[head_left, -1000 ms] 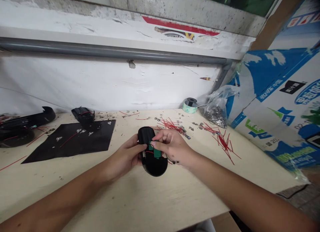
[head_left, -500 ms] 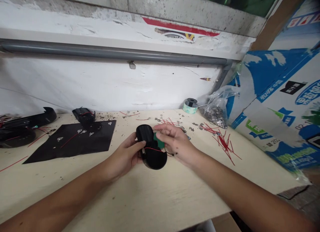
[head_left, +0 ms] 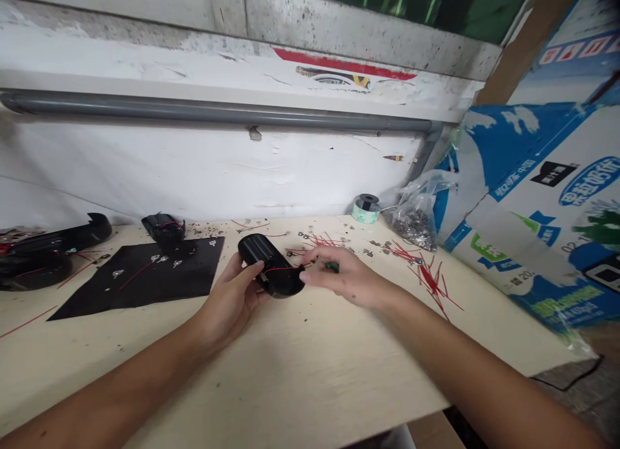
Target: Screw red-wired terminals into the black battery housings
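My left hand (head_left: 235,303) is closed round a black plastic housing (head_left: 283,284) that is hollow and rounded at its ends, with the thumb on its rim. A thin red wire (head_left: 277,268) runs across the housing's open side towards my right hand (head_left: 346,276). That hand is closed at the housing's right end, its thumb and fingers pinched round a small green board (head_left: 332,266) with dark wires by the fingertips. Most of the board is hidden by the fingers.
Left lie a black sheet (head_left: 145,278) with small metal tabs, and other black housings (head_left: 165,229). Loose red wires (head_left: 431,274) are strewn at the right. Behind them stand a spool (head_left: 366,208), a bag of metal parts (head_left: 414,219) and a printed carton (head_left: 527,197).
The housing has tilted and shifted up and left in my left hand. My right hand has turned, and the green board has come away from over the housing, now mostly covered by fingers.
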